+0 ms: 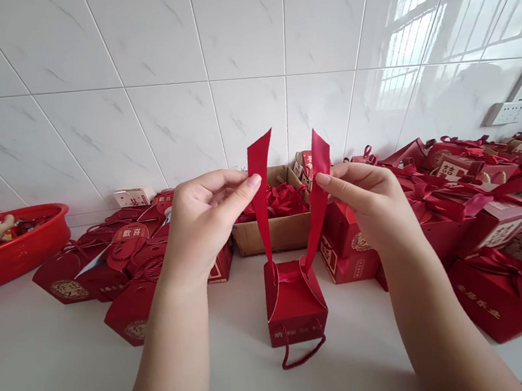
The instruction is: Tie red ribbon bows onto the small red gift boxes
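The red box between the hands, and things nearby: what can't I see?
In the head view:
- Red gift box: its flaps hide the inside.
- Gold lettering: too small to read fully.
- Cardboard carton: red ribbons cover its floor.
- Red basin: left picture edge cuts it.

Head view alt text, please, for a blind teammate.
The left hand and right hand each pinch one end of a red ribbon threaded through a small red box on a white table; more red boxes flank it.
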`<state>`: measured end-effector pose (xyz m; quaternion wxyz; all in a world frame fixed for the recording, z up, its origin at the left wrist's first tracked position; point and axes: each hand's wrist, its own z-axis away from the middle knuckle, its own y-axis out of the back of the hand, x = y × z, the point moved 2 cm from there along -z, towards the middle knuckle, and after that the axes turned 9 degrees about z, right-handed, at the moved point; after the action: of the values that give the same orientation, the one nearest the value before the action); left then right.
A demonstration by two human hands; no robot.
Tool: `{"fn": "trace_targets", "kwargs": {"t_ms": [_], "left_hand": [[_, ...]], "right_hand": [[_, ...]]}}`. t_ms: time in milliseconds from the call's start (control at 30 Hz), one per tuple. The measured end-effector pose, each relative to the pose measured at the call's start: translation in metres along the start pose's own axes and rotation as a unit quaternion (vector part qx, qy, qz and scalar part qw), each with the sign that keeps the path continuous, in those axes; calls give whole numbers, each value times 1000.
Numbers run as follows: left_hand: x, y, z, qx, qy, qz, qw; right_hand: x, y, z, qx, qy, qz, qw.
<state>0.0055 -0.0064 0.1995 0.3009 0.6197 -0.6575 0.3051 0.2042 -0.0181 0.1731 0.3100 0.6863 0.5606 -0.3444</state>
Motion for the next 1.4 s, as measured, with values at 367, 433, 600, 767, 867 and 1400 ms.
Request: {"fn": "trace_targets", "kwargs": {"t_ms": [367, 433, 600, 767, 867, 1400], "left_hand": [[0, 3, 1, 23, -13, -5, 1000], [0, 3, 1, 20, -14, -7, 1000], [0, 3, 0, 35, -17, -8, 999], [-1, 3, 0, 35, -13, -1, 999], [-2, 3, 0, 34, -11, 4, 999], [1, 1, 1, 6, -12, 3, 1000]], "right_hand": [[-3, 0, 2, 6, 12, 2, 1000], [-3, 0, 2, 4, 12, -5, 1000], [-2, 0, 2, 11, 15, 6, 1000], [-2, 0, 2, 10, 17, 9, 1000], [-2, 0, 2, 9, 15, 3, 1000], [-2, 0, 3, 20, 15, -30, 999]]}}
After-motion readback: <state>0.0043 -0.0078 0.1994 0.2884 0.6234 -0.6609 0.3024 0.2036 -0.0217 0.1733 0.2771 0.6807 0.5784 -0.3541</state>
